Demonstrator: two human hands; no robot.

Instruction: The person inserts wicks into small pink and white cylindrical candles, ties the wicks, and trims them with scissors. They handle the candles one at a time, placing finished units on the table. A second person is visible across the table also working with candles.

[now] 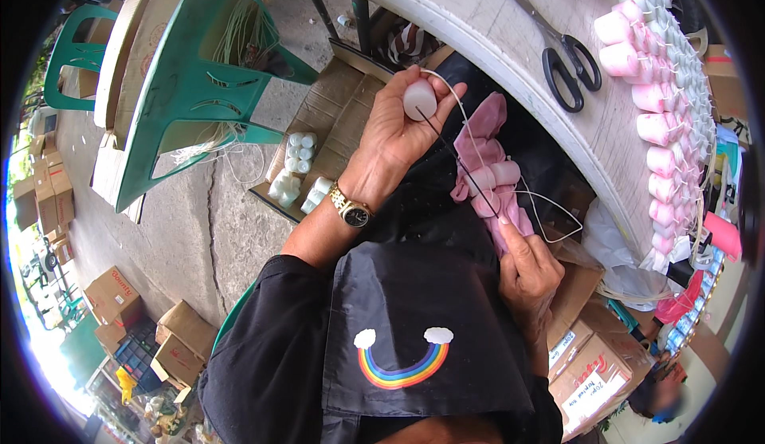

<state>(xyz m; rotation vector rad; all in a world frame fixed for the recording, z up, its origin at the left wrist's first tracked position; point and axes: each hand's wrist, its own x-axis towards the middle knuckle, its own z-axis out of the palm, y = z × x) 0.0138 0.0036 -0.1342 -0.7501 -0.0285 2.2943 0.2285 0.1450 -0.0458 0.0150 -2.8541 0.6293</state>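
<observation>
My left hand [396, 125] is closed around a short, pale pink cylinder [419, 100] that looks like a votive candle. A white cord [463, 115] loops up by its fingertips. Pinched in my right hand [530, 267] is a long, thin dark rod [456, 157], its far end against the face of the pale cylinder; whether it goes in, I cannot tell. Beneath the rod, a pink cloth [483, 129] lies over my lap with several more pink cylinders [504, 173] on it. More white cord [567, 214] trails in a loop beside my right hand.
Black-handled scissors [564, 69] lie on the curved white table [510, 25]. Rows of pink and white cylinders [657, 129] tied with string line its right side. On the left stand a green plastic chair [223, 77] and an open cardboard box [339, 85] with wrapped white cylinders [300, 151].
</observation>
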